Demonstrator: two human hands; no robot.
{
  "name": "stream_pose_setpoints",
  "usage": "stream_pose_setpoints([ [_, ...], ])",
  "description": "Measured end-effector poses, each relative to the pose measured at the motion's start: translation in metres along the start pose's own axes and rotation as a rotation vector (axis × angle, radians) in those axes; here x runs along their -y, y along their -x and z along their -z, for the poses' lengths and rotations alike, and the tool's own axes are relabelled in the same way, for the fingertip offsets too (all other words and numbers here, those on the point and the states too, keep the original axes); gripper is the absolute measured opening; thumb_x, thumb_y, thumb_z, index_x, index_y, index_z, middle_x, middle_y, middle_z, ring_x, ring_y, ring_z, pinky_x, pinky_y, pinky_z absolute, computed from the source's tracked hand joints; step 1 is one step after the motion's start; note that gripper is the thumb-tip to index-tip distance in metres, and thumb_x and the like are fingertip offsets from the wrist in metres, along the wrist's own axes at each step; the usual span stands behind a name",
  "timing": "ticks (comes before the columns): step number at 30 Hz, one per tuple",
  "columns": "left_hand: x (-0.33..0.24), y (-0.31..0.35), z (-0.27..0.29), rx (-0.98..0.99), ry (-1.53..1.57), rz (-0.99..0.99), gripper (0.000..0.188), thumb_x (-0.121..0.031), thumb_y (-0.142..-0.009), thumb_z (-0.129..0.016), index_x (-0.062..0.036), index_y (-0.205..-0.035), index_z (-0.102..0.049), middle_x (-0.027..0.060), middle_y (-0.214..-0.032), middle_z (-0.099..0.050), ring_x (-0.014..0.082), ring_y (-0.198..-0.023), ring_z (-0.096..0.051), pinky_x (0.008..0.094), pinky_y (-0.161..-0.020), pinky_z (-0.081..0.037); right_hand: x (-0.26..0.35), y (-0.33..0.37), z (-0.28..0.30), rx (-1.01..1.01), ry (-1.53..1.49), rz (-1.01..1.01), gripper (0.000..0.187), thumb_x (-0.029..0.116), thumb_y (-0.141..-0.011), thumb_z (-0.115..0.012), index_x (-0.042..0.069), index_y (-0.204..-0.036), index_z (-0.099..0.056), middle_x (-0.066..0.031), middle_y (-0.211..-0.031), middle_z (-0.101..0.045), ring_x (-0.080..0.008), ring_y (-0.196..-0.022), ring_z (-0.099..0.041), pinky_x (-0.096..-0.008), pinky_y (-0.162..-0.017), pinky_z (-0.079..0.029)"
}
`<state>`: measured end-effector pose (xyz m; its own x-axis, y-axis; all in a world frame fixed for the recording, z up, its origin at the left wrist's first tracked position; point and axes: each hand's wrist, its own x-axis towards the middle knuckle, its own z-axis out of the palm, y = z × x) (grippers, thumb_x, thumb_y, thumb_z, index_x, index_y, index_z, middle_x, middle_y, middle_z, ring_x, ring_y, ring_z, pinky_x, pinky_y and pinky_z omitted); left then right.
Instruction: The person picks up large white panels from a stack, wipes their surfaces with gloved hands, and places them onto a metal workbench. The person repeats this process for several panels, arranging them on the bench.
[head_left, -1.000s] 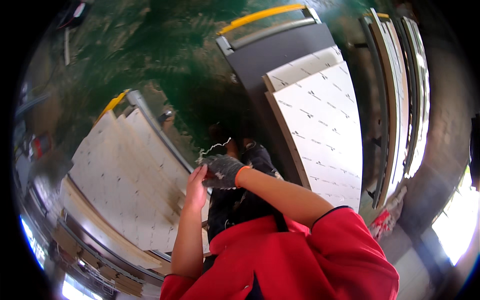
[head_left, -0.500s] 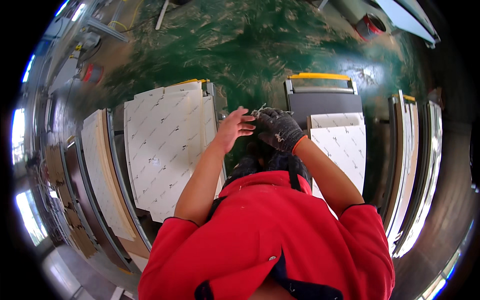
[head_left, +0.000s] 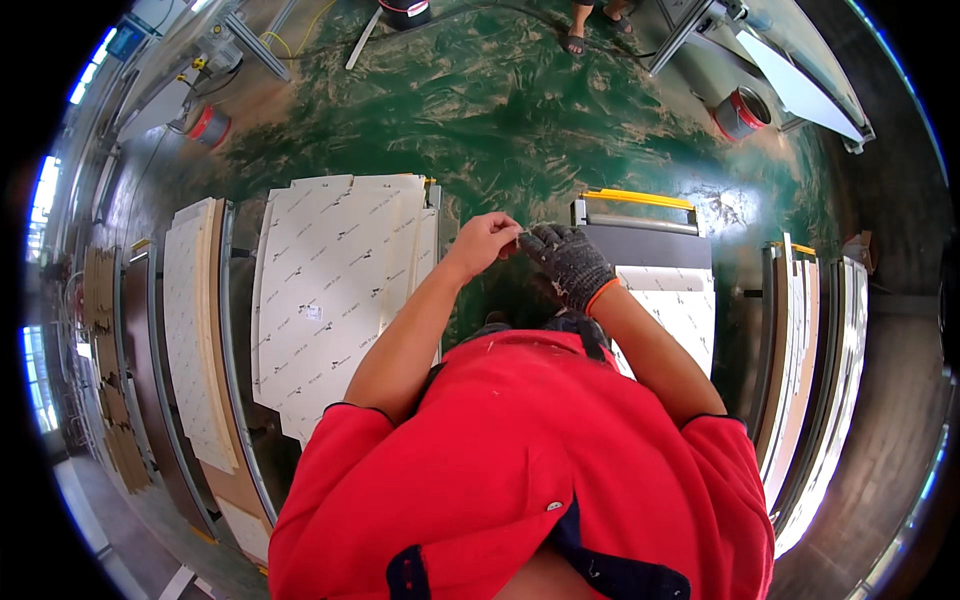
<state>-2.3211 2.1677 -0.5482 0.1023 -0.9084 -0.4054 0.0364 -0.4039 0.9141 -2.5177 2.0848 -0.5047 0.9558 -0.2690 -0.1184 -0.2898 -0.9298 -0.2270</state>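
My bare left hand (head_left: 483, 243) is closed, its thumb and fingertips pinched together at the tips of the glove on my right hand. A small pale bit shows between the two hands, too small to name. My right hand (head_left: 572, 268) wears a dark grey knitted work glove with an orange cuff and pale smudges. Its fingers stretch toward the left hand, back upward, and seem to hold nothing. Both hands are in front of my red shirt, above the gap between two stacks of panels.
White printed panels (head_left: 325, 290) lie stacked on the left; a roller stand (head_left: 640, 215) with dark and white panels is on the right. More panels stand along both sides. Buckets (head_left: 742, 113) stand on the green floor (head_left: 500, 110). Another person's feet (head_left: 578, 38) show at the far side.
My left hand has gone from spread fingers to a pinch and met the glove's fingertips. The view has tilted up, bringing a person's feet and another bucket into sight.
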Motion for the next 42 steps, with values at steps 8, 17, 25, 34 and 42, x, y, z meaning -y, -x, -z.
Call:
stream_pose_setpoints([
  [8,-0.009,0.002,-0.007,-0.031,0.039,-0.012,0.02,-0.019,-0.098,-0.062,-0.0008,-0.103,-0.067,0.0041,-0.089,-0.068,0.0119,-0.08,-0.062,0.0276,-0.073,-0.05,0.004,0.007,0.005,0.013,0.104,-0.049,0.064,0.028,-0.083,-0.068,0.014,-0.143,-0.048,-0.0171,-0.14,-0.052,-0.035,-0.127,-0.051,-0.047,-0.106,-0.041],
  [17,0.023,0.001,0.011,-0.205,0.122,-0.104,0.016,-0.017,-0.099,-0.061,-0.0011,-0.1,-0.066,0.003,-0.084,-0.065,0.0122,-0.074,-0.061,0.0274,-0.067,-0.05,0.014,0.001,0.019,-0.025,-0.154,-0.028,0.062,0.026,-0.085,-0.068,0.014,-0.143,-0.05,-0.0206,-0.143,-0.051,-0.0371,-0.131,-0.049,-0.0477,-0.109,-0.039],
  [25,0.049,0.008,0.047,-0.346,0.146,-0.076,0.034,-0.033,-0.1,-0.059,-0.0015,-0.089,-0.064,0.0035,-0.07,-0.061,0.0114,-0.061,-0.056,0.0282,-0.057,-0.047,-0.029,0.01,0.014,-0.229,-0.817,-0.342,0.058,0.028,-0.089,-0.072,0.011,-0.142,-0.053,-0.0181,-0.137,-0.057,-0.0317,-0.123,-0.057,-0.0416,-0.104,-0.046],
  [34,0.083,0.01,0.069,-0.469,0.272,0.097,0.043,-0.043,-0.095,-0.065,-0.0056,-0.075,-0.057,0.0021,-0.063,-0.056,0.0114,-0.051,-0.052,0.0283,-0.052,-0.044,-0.164,0.079,-0.021,-0.548,-1.585,-0.784,0.03,0.029,-0.091,-0.07,0.007,-0.112,-0.064,-0.0047,-0.096,-0.067,-0.0168,-0.083,-0.065,-0.0321,-0.076,-0.053],
  [42,0.12,-0.03,0.042,-0.35,0.182,0.166,0.031,-0.031,-0.093,-0.069,-0.0005,-0.09,-0.07,0.0075,-0.079,-0.071,0.0121,-0.058,-0.06,0.0279,-0.056,-0.049,-0.197,0.275,-0.205,-0.213,-1.087,-1.427,0.017,0.021,-0.087,-0.062,0.012,-0.074,-0.058,-0.006,-0.061,-0.054,-0.02,-0.048,-0.051,-0.0356,-0.044,-0.042],
])
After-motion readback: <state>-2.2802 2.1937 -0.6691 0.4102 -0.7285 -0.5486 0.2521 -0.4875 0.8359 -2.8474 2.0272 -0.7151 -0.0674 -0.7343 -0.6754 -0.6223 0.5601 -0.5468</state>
